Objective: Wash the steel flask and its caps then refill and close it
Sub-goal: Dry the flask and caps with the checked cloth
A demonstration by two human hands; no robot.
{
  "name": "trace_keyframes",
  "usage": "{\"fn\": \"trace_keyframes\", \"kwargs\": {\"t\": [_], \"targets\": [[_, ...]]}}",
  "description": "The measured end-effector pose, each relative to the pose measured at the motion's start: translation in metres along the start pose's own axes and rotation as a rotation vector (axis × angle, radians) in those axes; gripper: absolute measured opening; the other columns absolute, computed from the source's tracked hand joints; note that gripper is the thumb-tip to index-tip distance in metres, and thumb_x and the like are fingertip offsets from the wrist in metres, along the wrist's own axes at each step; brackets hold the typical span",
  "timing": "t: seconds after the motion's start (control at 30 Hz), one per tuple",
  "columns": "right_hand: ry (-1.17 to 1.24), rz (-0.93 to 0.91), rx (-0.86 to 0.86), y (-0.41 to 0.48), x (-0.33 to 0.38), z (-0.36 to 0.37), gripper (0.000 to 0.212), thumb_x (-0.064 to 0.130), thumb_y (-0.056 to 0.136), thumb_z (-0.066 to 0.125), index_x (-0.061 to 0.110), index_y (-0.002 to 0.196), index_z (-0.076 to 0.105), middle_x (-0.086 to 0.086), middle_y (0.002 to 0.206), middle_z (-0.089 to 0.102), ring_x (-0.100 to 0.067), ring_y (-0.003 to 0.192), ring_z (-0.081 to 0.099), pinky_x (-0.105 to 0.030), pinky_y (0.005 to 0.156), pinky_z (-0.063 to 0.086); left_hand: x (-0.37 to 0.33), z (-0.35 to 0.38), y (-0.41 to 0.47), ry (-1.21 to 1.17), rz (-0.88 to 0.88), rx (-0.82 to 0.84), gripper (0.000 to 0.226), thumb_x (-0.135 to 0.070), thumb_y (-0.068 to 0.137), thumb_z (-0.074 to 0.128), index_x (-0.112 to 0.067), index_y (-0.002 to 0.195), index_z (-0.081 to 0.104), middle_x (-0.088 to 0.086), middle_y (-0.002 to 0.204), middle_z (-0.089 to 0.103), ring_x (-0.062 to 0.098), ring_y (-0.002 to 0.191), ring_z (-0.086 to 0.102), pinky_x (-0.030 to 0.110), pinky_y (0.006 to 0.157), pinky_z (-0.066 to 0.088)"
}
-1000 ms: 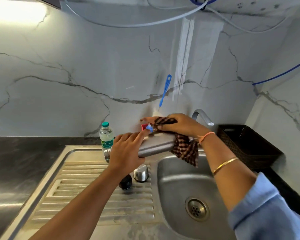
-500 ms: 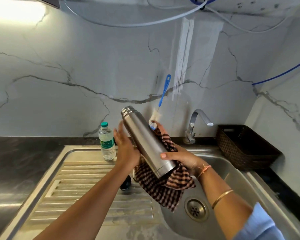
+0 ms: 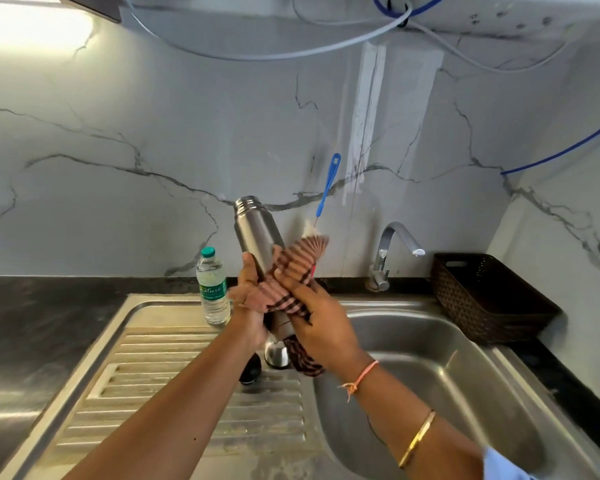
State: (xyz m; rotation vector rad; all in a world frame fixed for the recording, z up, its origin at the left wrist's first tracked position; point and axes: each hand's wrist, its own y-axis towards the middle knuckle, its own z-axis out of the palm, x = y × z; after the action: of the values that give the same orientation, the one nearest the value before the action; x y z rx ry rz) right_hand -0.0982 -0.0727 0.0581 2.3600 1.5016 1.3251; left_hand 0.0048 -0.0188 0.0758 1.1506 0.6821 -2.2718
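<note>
The steel flask (image 3: 257, 237) stands almost upright above the sink's edge, its open threaded mouth at the top. My left hand (image 3: 252, 306) grips its lower body from the left. My right hand (image 3: 316, 320) holds a brown checked cloth (image 3: 297, 265) wrapped against the flask's right side and lower half. Below the hands, a steel cap (image 3: 276, 355) and a black inner cap (image 3: 250, 370) sit on the drainboard (image 3: 174, 393).
A small water bottle with a green cap (image 3: 212, 289) stands at the drainboard's back. A blue bottle brush (image 3: 328, 183) leans on the marble wall. The tap (image 3: 392, 251) overhangs the sink basin (image 3: 430, 375). A dark woven basket (image 3: 489, 296) sits at the right.
The flask went from lying level to tilted to nearly upright. The cloth moved from under its base up along its side, with my right hand sliding over it.
</note>
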Motion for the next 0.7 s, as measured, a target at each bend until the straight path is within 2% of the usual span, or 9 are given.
{"fn": "trace_keyframes", "kwargs": {"t": [0.17, 0.23, 0.3, 0.37, 0.43, 0.5, 0.57, 0.63, 0.7], "targets": [[0.154, -0.084, 0.0, 0.019, 0.002, -0.004, 0.043, 0.052, 0.083, 0.046, 0.046, 0.124, 0.055, 0.008, 0.158, 0.018, -0.016, 0.144, 0.02, -0.039, 0.116, 0.025, 0.008, -0.003, -0.01, 0.134, 0.009, 0.183, 0.038, -0.044, 0.1, 0.033, -0.02, 0.117, 0.057, 0.011, 0.108, 0.069, 0.018, 0.09, 0.07, 0.026, 0.066, 0.055], [0.197, -0.061, -0.032, 0.031, 0.002, -0.012, 0.044, 0.049, 0.087, 0.047, 0.05, 0.131, 0.043, 0.005, 0.156, 0.022, -0.017, 0.141, 0.028, -0.038, 0.114, 0.029, 0.005, -0.002, -0.015, 0.197, -0.028, 0.255, 0.045, -0.052, 0.096, 0.038, -0.022, 0.124, 0.057, 0.007, 0.109, 0.071, 0.017, 0.095, 0.07, 0.03, 0.071, 0.056], [0.39, 0.063, -0.094, 0.043, -0.001, -0.024, 0.045, 0.04, 0.092, 0.051, 0.04, 0.135, 0.042, -0.002, 0.143, 0.045, -0.019, 0.127, 0.048, -0.037, 0.107, 0.04, 0.002, -0.003, -0.016, 0.215, -0.049, 0.365, 0.052, -0.05, 0.088, 0.056, -0.027, 0.134, 0.048, 0.007, 0.116, 0.068, 0.022, 0.1, 0.067, 0.036, 0.075, 0.055], [0.592, 0.234, -0.136, 0.051, -0.004, -0.034, 0.04, 0.035, 0.097, 0.05, 0.027, 0.135, 0.045, -0.003, 0.116, 0.064, -0.024, 0.106, 0.063, -0.038, 0.094, 0.051, 0.0, -0.003, -0.016, 0.241, -0.043, 0.449, 0.08, -0.027, 0.075, 0.072, -0.045, 0.142, 0.031, 0.005, 0.12, 0.06, 0.023, 0.099, 0.064, 0.036, 0.069, 0.056], [0.598, 0.294, -0.124, 0.049, -0.006, -0.035, 0.033, 0.037, 0.097, 0.049, 0.027, 0.128, 0.048, 0.0, 0.108, 0.064, -0.023, 0.101, 0.064, -0.037, 0.09, 0.053, 0.002, -0.002, -0.016, 0.326, -0.029, 0.476, 0.108, -0.008, 0.069, 0.077, -0.052, 0.145, 0.014, 0.002, 0.119, 0.057, 0.021, 0.096, 0.064, 0.032, 0.065, 0.056], [0.476, 0.191, -0.111, 0.038, -0.009, -0.026, 0.044, 0.049, 0.09, 0.049, 0.032, 0.131, 0.048, -0.003, 0.133, 0.052, -0.021, 0.117, 0.056, -0.041, 0.101, 0.047, 0.004, -0.003, -0.014, 0.374, 0.012, 0.46, 0.108, 0.0, 0.069, 0.073, -0.048, 0.146, 0.015, 0.001, 0.117, 0.061, 0.02, 0.094, 0.067, 0.031, 0.066, 0.056], [0.258, 0.008, -0.054, 0.025, -0.013, -0.017, 0.057, 0.055, 0.081, 0.046, 0.039, 0.136, 0.047, 0.002, 0.158, 0.015, -0.019, 0.138, 0.033, -0.037, 0.113, 0.033, 0.004, -0.004, -0.011, 0.459, 0.07, 0.448, 0.086, 0.008, 0.075, 0.069, -0.035, 0.14, 0.033, 0.0, 0.107, 0.067, 0.017, 0.088, 0.07, 0.032, 0.067, 0.058], [0.059, -0.103, -0.031, 0.024, -0.018, -0.014, 0.059, 0.055, 0.077, 0.042, 0.041, 0.134, 0.048, 0.009, 0.159, -0.011, -0.017, 0.145, 0.01, -0.028, 0.117, 0.016, 0.001, -0.005, -0.008, 0.64, 0.131, 0.457, 0.065, 0.007, 0.076, 0.07, -0.024, 0.127, 0.045, 0.003, 0.104, 0.068, 0.015, 0.088, 0.07, 0.037, 0.076, 0.059], [-0.045, -0.115, -0.092, 0.033, -0.016, -0.023, 0.058, 0.057, 0.08, 0.041, 0.041, 0.135, 0.048, 0.01, 0.158, -0.017, -0.021, 0.146, 0.002, -0.034, 0.118, 0.01, -0.002, -0.004, -0.007, 0.794, 0.212, 0.493, 0.076, -0.004, 0.07, 0.079, -0.031, 0.129, 0.038, -0.001, 0.113, 0.063, 0.013, 0.096, 0.067, 0.037, 0.084, 0.057]]}}
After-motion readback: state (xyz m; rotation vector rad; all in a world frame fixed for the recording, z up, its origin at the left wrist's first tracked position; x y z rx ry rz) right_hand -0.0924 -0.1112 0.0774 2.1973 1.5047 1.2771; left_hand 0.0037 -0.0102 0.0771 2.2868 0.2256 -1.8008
